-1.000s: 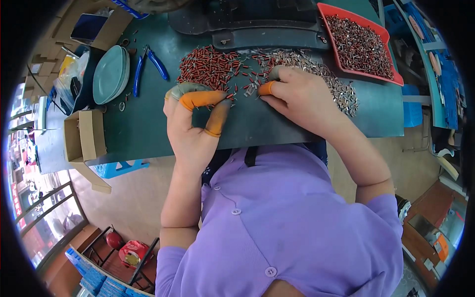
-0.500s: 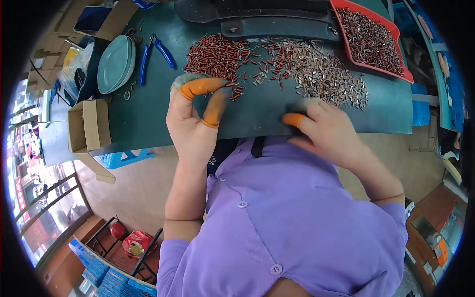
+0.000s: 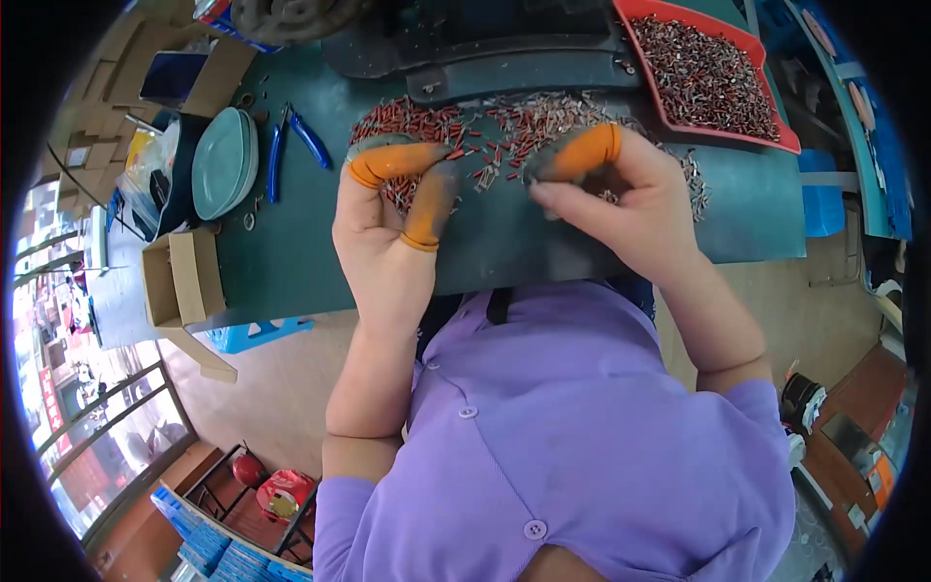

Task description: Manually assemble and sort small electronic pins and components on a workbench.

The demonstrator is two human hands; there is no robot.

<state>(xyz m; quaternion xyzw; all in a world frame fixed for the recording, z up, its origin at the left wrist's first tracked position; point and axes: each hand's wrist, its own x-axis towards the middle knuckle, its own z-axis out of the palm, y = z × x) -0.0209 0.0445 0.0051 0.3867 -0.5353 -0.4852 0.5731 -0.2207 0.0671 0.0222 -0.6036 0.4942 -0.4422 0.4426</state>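
Observation:
My left hand (image 3: 393, 209) wears soiled orange finger cots on thumb and forefinger. Their tips pinch a small red cylindrical part with a thin wire lead (image 3: 460, 153). Opposite it, my right hand (image 3: 626, 189) has its cotted forefinger and bare thumb pressed together; whatever lies between those tips is too small to make out. Behind my left fingers is a pile of red cylindrical parts (image 3: 407, 118). A pile of small silvery metal pieces (image 3: 572, 112) spreads behind my right hand, which covers part of it. Loose red and silver pieces lie between the hands.
A red tray (image 3: 703, 82) full of small parts stands at the far right. A black machine base (image 3: 524, 73) runs along the back. Blue-handled pliers (image 3: 291, 150), stacked pale green plates (image 3: 223, 160) and an open cardboard box (image 3: 184, 276) are on the left.
My right hand has moved up from the table's front edge to the silvery pile, its fingertips now closer to my left hand. The left hand keeps its pinch almost in place.

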